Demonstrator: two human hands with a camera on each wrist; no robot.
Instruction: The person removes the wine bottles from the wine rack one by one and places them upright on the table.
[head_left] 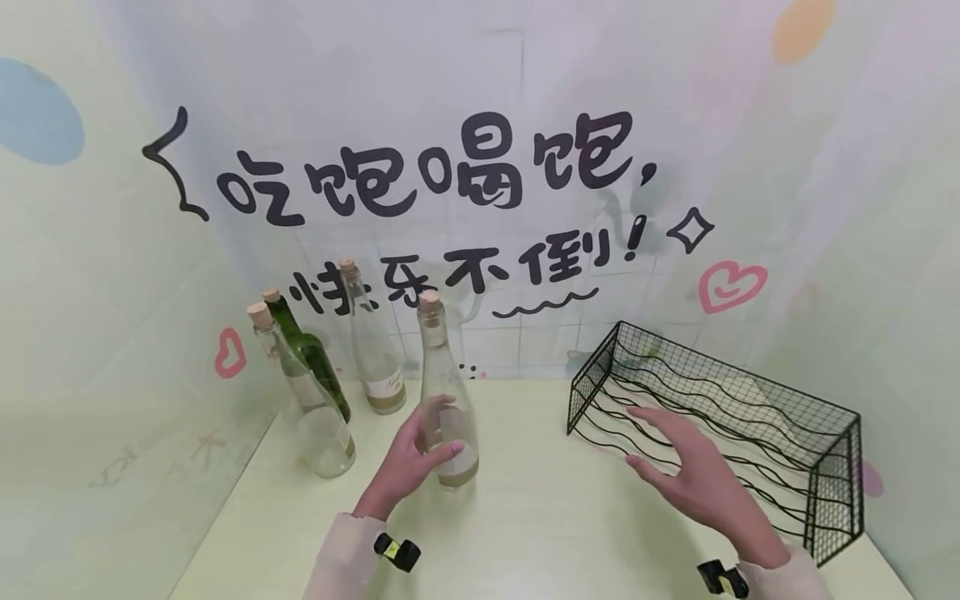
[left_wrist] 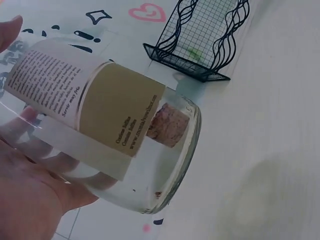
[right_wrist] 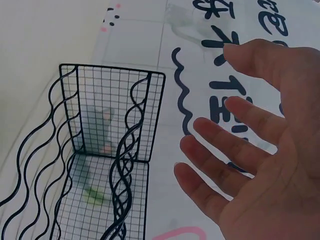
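Note:
My left hand [head_left: 402,462] grips a clear glass bottle [head_left: 448,392] round its lower body, and the bottle stands nearly upright over the table. A cork [head_left: 430,303] closes its neck. In the left wrist view its white and tan label [left_wrist: 117,107] faces the camera, and a piece of cork [left_wrist: 170,125] shows through the glass near the base. My right hand [head_left: 697,471] is held in front of a black wire rack [head_left: 738,387], with fingers spread and nothing in them. The right wrist view shows that hand [right_wrist: 260,160] beside the rack's wavy wires.
At the left of the table [head_left: 517,517] stand a green bottle [head_left: 318,362], a clear corked bottle [head_left: 322,433] and another clear bottle [head_left: 375,358] farther back. A wall sheet [head_left: 450,75] with black lettering hangs behind. The rack sits at the right, near the sheet.

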